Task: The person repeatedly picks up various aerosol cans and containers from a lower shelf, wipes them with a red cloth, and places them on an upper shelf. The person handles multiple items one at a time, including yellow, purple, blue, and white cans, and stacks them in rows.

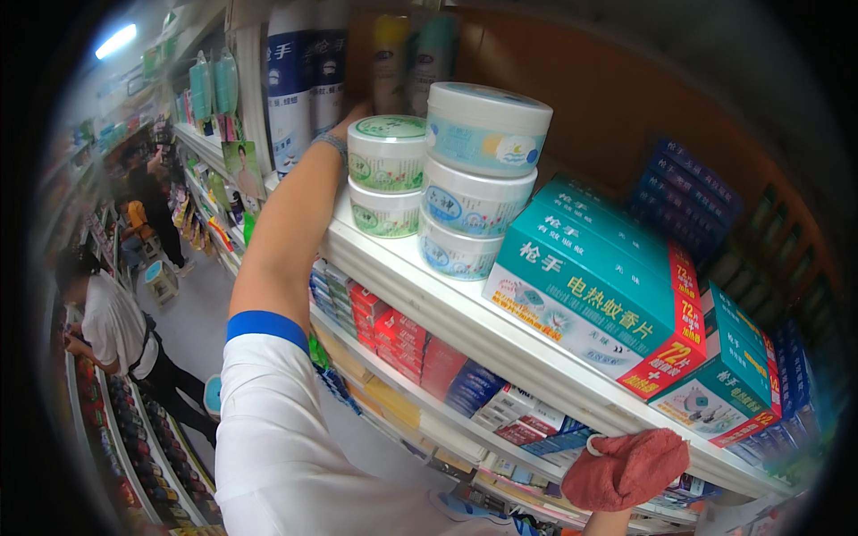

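Observation:
My left hand [360,114] reaches onto the top shelf behind stacked white round jars [387,161]; its fingers are hidden there, near spray cans [389,63]. Tall blue-and-white aerosol cans [290,94] stand just left of its wrist. My right hand, at the shelf's front edge on the lower right, is covered by a red cloth [627,469] that it holds. Larger white jars with blue labels [479,194] are stacked beside the green-labelled ones. Teal and red boxes of electric mosquito mats [583,288] lie to their right.
The white shelf edge [429,288] runs diagonally across the view. Small red boxes [400,338] fill the shelf below. More teal boxes [730,375] and blue packs [684,194] are at the right. A person [114,321] stands in the aisle at the left, near stools [161,281].

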`<state>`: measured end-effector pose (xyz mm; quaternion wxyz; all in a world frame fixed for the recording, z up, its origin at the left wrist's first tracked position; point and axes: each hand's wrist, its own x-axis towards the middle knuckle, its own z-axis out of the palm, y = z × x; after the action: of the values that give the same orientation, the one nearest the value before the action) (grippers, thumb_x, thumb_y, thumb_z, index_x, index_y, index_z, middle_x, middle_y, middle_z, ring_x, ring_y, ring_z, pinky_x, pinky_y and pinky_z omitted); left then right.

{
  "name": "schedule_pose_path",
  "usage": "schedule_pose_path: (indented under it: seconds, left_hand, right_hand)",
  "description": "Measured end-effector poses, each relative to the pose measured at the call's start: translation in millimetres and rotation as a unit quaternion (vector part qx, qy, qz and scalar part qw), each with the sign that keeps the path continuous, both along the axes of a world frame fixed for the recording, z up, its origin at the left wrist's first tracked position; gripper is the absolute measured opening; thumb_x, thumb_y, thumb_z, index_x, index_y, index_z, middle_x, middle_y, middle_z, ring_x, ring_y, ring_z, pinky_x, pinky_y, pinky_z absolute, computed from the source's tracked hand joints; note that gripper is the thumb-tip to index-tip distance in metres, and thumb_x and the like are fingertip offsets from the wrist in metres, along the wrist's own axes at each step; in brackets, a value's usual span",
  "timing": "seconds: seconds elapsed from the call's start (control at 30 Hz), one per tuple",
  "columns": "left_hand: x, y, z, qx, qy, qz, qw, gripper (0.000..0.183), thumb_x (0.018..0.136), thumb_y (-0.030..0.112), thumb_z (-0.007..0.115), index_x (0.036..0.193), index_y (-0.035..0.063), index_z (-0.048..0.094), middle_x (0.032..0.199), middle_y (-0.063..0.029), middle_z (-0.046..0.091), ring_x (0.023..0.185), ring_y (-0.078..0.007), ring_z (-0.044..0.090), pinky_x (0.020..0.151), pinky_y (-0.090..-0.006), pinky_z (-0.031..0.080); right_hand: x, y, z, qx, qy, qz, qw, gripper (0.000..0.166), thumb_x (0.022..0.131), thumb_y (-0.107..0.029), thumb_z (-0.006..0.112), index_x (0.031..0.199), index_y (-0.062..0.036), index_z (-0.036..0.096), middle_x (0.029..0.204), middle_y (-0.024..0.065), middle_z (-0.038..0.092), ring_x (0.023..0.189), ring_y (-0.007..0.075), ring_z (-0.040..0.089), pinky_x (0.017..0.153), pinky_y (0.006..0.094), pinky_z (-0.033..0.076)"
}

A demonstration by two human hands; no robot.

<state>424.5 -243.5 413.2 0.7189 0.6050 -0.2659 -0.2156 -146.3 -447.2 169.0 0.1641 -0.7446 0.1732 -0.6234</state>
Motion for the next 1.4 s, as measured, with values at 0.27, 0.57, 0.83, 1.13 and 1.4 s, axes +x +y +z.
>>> schedule_pose_path:
  seconds: [0.27,0.57,0.83,1.13,1.4]
  left_hand:
    - [41,1,-27,-0.113,0.071,0.018,0.991,0.038,0.093,0.023,0.031,0.121,-0.0010,0.038,0.112,-0.0188,0.053,0.108,-0.0234,0.049,0.091,-0.0307,0.040]
    - [-18,30,-29,0.043,-0.315,0.181,0.931,0.053,0.073,0.018,0.065,0.115,-0.0029,0.040,0.108,-0.0169,0.054,0.100,-0.0223,0.053,0.085,-0.0281,0.041]
    - [-55,67,-27,0.080,-0.325,0.222,0.916,0.050,0.072,0.012,0.066,0.111,-0.0039,0.040,0.104,-0.0172,0.055,0.095,-0.0227,0.054,0.082,-0.0305,0.044]
    - [-81,107,-34,0.028,-0.354,0.209,0.911,0.048,0.072,0.019,0.069,0.108,-0.0018,0.045,0.096,-0.0102,0.057,0.090,-0.0166,0.055,0.079,-0.0291,0.044]
    - [-167,187,-57,-0.034,-0.354,0.199,0.913,0.039,0.075,0.018,0.066,0.105,0.0001,0.049,0.095,-0.0079,0.058,0.089,-0.0154,0.055,0.079,-0.0275,0.043]
  right_hand:
    - [4,-14,-14,0.139,-0.052,0.110,0.983,0.058,0.077,-0.059,0.035,0.117,-0.0165,0.036,0.123,0.0062,0.037,0.118,0.0230,0.030,0.101,0.0513,0.007]
    - [14,-23,-26,0.231,0.031,0.085,0.969,0.065,0.073,-0.065,0.037,0.118,-0.0179,0.038,0.124,0.0049,0.037,0.122,0.0222,0.025,0.102,0.0528,-0.001]
    - [17,-6,-3,0.271,-0.085,0.241,0.928,0.068,0.073,-0.064,0.041,0.122,-0.0170,0.038,0.126,0.0053,0.036,0.124,0.0240,0.025,0.103,0.0520,-0.001]
    - [6,-2,7,0.192,0.055,0.185,0.962,0.057,0.085,-0.053,0.031,0.132,-0.0216,0.026,0.137,-0.0008,0.028,0.127,0.0212,0.022,0.103,0.0511,0.004]
    - [-14,138,32,0.448,-0.183,0.519,0.705,0.048,0.084,-0.028,0.041,0.120,0.0039,0.037,0.115,0.0225,0.046,0.102,0.0346,0.050,0.087,0.0457,0.042]
